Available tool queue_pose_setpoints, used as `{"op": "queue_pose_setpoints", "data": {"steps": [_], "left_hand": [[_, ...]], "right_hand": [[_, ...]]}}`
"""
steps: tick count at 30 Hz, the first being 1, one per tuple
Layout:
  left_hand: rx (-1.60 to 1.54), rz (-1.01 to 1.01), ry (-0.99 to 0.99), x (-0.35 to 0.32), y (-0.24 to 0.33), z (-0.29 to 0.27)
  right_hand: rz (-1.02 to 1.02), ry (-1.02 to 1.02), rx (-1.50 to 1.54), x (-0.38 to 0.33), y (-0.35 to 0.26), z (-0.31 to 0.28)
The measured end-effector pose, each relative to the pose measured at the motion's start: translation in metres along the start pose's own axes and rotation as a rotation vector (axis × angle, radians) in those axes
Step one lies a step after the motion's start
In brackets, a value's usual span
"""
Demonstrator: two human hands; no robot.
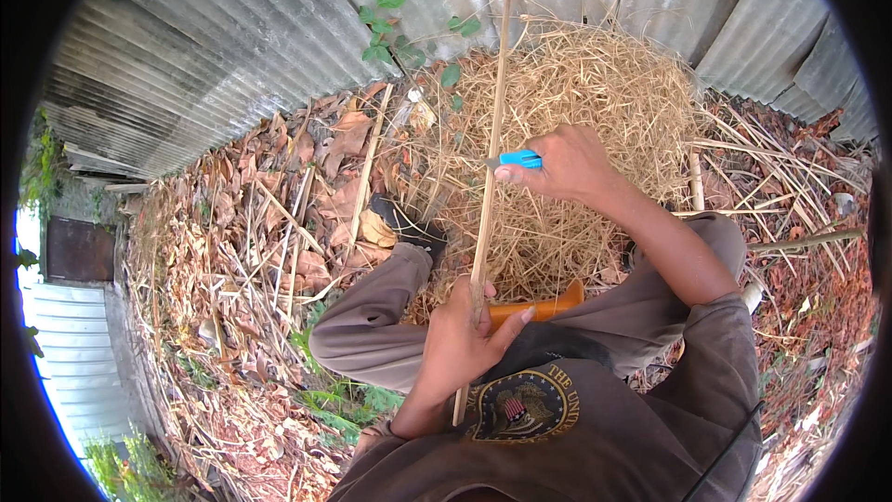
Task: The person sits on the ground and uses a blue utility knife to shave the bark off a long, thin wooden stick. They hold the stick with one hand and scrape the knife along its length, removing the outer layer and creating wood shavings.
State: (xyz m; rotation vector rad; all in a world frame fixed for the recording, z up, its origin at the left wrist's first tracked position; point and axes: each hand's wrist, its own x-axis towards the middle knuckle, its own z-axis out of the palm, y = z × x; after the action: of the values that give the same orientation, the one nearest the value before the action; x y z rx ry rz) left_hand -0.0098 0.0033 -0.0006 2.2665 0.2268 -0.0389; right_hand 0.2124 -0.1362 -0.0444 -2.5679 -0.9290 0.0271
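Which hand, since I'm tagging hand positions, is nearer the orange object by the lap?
Left. The left hand, gripping the wooden strip, is just beside the orange object; contact is unclear. The right hand, holding the blue tool, is farther off, over the straw.

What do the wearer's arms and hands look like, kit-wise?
Left hand and right hand: both bare, no gloves; no watch or bracelet visible on either wrist. The right sleeve is short, dark grey-brown, plain, ending near the elbow, and the forearm below it is uncovered.
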Motion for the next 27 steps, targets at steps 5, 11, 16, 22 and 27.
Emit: {"op": "queue_pose_setpoints", "data": {"steps": [5,11,16,22,27], "left_hand": [[-0.028,-0.001,-0.188,-0.031,0.003,-0.004],[-0.015,-0.004,-0.302,-0.051,-0.006,-0.023],[-0.493,-0.050,-0.323,-0.092,-0.057,-0.033],[-0.978,-0.253,-0.184,-0.029,-0.055,-0.010],[-1.185,-0.247,-0.143,0.026,-0.030,0.004]], "right_hand": [[0.250,0.100,-0.039,0.028,0.071,-0.016],[0.483,0.194,-0.089,0.047,0.124,-0.035],[0.723,0.562,0.082,0.041,0.226,-0.059],[0.321,0.088,0.125,0.016,0.055,-0.014],[-0.138,-0.025,0.112,-0.025,-0.031,0.003]]}}
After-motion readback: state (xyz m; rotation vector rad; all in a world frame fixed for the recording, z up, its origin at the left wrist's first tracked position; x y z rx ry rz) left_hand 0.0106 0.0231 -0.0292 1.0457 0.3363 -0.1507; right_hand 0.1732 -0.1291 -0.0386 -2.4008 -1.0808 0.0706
